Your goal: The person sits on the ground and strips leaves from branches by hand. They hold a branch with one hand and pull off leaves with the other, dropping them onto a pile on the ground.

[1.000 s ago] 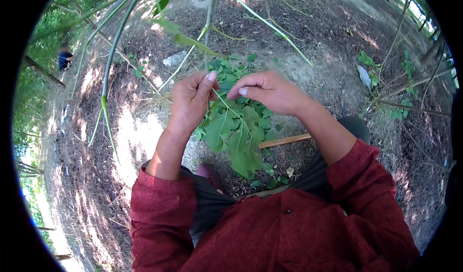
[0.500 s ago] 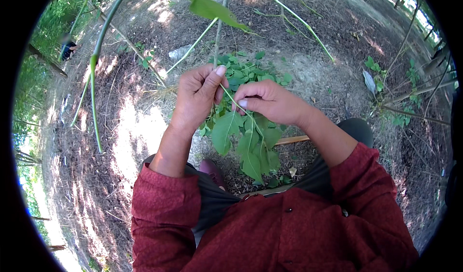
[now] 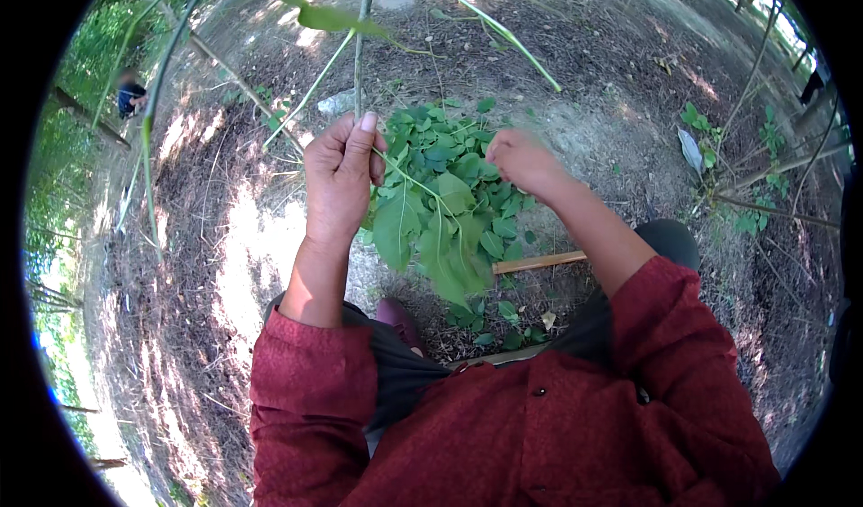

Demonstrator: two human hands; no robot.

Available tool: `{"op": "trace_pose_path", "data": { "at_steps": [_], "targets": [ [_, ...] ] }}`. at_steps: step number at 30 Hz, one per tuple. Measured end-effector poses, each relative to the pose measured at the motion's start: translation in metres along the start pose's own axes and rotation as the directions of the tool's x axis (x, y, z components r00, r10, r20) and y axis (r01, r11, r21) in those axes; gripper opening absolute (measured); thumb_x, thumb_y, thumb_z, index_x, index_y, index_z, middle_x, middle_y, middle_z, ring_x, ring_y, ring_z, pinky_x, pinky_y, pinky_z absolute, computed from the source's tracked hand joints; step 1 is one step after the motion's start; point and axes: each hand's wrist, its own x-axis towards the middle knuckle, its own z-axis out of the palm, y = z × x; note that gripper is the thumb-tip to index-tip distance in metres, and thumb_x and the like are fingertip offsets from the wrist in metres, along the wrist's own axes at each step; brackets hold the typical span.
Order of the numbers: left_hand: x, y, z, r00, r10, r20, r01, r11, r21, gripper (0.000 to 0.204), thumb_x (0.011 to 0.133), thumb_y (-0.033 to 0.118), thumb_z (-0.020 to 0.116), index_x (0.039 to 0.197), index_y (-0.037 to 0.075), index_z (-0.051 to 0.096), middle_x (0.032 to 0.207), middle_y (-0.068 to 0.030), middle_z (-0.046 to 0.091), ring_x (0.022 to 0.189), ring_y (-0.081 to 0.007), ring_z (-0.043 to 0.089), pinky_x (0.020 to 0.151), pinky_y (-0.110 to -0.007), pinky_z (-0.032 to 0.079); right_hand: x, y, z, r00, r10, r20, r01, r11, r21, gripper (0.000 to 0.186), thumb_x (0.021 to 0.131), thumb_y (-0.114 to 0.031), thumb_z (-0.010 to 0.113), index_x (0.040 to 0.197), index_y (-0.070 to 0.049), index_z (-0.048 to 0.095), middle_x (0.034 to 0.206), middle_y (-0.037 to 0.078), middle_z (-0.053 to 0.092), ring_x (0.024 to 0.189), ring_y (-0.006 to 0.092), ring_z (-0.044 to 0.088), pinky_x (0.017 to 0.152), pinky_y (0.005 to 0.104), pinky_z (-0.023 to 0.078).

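Note:
My left hand (image 3: pixel 340 170) is closed on a slender branch (image 3: pixel 363 53), thumb uppermost. The branch rises from my fist toward the top of the view. From the same grip a green side shoot with broad leaves (image 3: pixel 395 224) hangs down to the right. My right hand (image 3: pixel 529 162), slightly blurred, stands apart from the shoot, its fingers curled in. Whether anything is between them is hidden. Below both hands a heap of picked-looking green leaves (image 3: pixel 438 147) lies on the ground.
A flat wooden strip (image 3: pixel 539 262) lies between my knees. Loose leaves (image 3: pixel 508 312) and my purple shoe (image 3: pixel 398 320) are near it. Bare stems (image 3: pixel 517 44) hang ahead; thin saplings (image 3: pixel 764 179) stand at right. A person (image 3: pixel 130 95) is far left.
My right hand has left the leafy shoot and moved right and up. My left hand has shifted left with the branch and shoot, uncovering more of the leaf heap.

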Motion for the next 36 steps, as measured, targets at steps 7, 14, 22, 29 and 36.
{"op": "trace_pose_path", "data": {
  "at_steps": [7,14,22,29,36],
  "targets": [
    [0.004,-0.002,-0.002,0.998,-0.066,-0.014,0.067,0.994,0.086,0.032,0.095,0.022,0.053,0.069,0.003,0.055,0.049,0.0016,0.046,0.041,-0.0044,0.040,0.040,-0.020,0.031,-0.070,-0.066,0.006,0.616,-0.785,-0.060,0.764,0.614,-0.199,0.019,0.080,-0.011,0.062,0.098,-0.007,0.058,0.078,0.007,0.058,0.066,0.0195,0.056,0.056,0.0337,0.044],
    [-0.003,-0.005,0.020,0.983,-0.149,0.106,0.138,0.984,0.110,0.034,0.096,0.025,0.052,0.069,0.004,0.055,0.049,0.0011,0.047,0.040,-0.0057,0.040,0.038,-0.021,0.031,-0.066,-0.058,0.023,0.520,-0.835,0.178,0.791,0.392,-0.470,0.017,0.077,-0.013,0.060,0.091,-0.008,0.053,0.076,0.007,0.050,0.072,0.0274,0.057,0.061,0.0400,0.048],
    [0.004,-0.037,0.020,0.998,-0.055,-0.005,0.054,0.955,0.290,0.034,0.095,0.024,0.053,0.067,0.004,0.055,0.053,0.0011,0.048,0.045,-0.0045,0.040,0.041,-0.023,0.031,-0.062,-0.060,0.030,0.694,-0.716,-0.068,0.712,0.698,-0.078,0.019,0.089,-0.016,0.052,0.080,-0.001,0.047,0.068,0.019,0.050,0.065,0.0397,0.053,0.057,0.0448,0.042],
    [0.047,-0.032,-0.063,0.962,0.040,-0.271,0.060,0.935,0.351,0.033,0.092,0.021,0.056,0.064,0.003,0.058,0.052,0.0005,0.047,0.048,-0.0055,0.039,0.043,-0.025,0.029,-0.078,-0.053,0.007,0.771,-0.633,-0.071,0.634,0.773,-0.013,0.019,0.092,-0.018,0.049,0.083,-0.001,0.048,0.070,0.020,0.053,0.065,0.0402,0.054,0.058,0.0441,0.042],
    [0.040,-0.029,-0.025,0.985,-0.073,-0.156,0.099,0.981,0.166,0.032,0.094,0.022,0.054,0.067,0.005,0.055,0.052,0.0044,0.042,0.046,-0.0038,0.034,0.042,-0.023,0.026,0.033,-0.010,0.007,0.939,-0.344,0.012,0.335,0.905,-0.262,0.026,0.091,-0.026,0.052,0.094,0.000,0.053,0.085,0.018,0.059,0.082,0.0310,0.058,0.074,0.0426,0.043]
  ]
}}
